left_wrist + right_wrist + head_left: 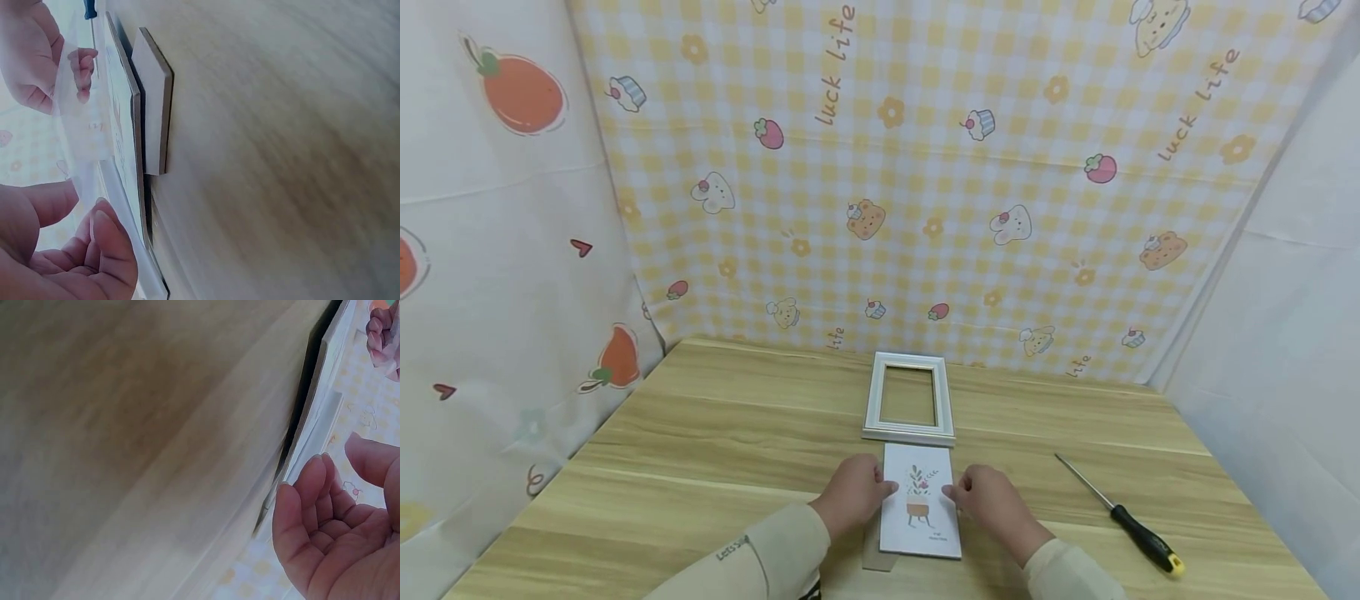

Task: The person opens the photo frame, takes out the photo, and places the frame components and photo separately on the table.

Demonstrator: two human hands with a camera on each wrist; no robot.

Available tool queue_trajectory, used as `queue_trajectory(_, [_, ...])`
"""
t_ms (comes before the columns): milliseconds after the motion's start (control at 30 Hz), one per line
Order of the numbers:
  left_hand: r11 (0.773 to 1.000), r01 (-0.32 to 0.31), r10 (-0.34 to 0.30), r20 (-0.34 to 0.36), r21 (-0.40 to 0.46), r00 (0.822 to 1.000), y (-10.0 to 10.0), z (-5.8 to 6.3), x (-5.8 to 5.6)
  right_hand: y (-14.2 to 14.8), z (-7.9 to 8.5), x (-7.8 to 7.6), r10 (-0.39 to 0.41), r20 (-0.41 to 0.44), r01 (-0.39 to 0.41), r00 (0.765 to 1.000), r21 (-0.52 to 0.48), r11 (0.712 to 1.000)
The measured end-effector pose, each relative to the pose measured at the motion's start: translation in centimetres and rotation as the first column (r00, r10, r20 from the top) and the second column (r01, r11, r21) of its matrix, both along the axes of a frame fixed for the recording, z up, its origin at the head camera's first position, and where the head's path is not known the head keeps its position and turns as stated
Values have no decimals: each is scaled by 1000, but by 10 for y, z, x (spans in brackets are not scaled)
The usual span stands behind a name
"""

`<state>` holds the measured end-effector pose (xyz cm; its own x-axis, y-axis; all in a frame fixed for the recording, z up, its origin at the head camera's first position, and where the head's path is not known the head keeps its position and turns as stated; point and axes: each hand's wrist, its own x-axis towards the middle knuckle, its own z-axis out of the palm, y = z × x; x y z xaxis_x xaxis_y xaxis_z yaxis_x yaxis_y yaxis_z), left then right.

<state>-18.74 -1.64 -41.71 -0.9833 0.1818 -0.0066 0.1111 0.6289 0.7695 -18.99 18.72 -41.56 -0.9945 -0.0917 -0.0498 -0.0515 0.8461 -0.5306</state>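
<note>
In the head view my left hand (pixel 857 492) and right hand (pixel 992 497) are at opposite sides of a white card (pixel 898 521) printed with a potted plant. A clear plastic sheet (pixel 81 134) stretches between them in the left wrist view, its edges pinched by thumb and fingers. The card lies on a thin board, whose brown stand leg (pixel 878 557) sticks out at lower left. From the side, that leg (pixel 152 106) shows beneath the board. In the right wrist view the sheet barely shows at my right hand (pixel 340 531).
Just beyond the card lies a white picture frame (pixel 874 400) with an open middle. A screwdriver (pixel 1150 542) with a black and yellow handle is on the wooden table (pixel 737 417) to the right. Patterned cloth (pixel 925 183) hangs behind the table.
</note>
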Motion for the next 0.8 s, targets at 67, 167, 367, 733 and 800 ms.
queue_trajectory(67, [1000, -6, 6, 1, 4, 1000, -1, 0, 0, -1, -2, -1, 0, 5, 0, 1000, -7, 1000])
queue_trajectory(167, [1000, -11, 11, 5, -1, 1000, -1, -2, -1, -1, -3, -1, 3, 7, -3, 1000, -15, 1000])
queue_trajectory(367, [1000, 6, -6, -13, -13, 1000, -4, -8, -3, -2, -1, -1, 19, -3, -19, 1000, -13, 1000])
queue_trajectory(733, [999, 27, -28, -23, -34, 999, -17, -5, 0, -13, 1, -8, 63, 24, -64, 998, 48, 997])
queue_trajectory(800, [999, 31, -32, -32, -43, 999, -21, -2, 1, -17, 2, -9, 80, 14, -81, 997, 58, 995])
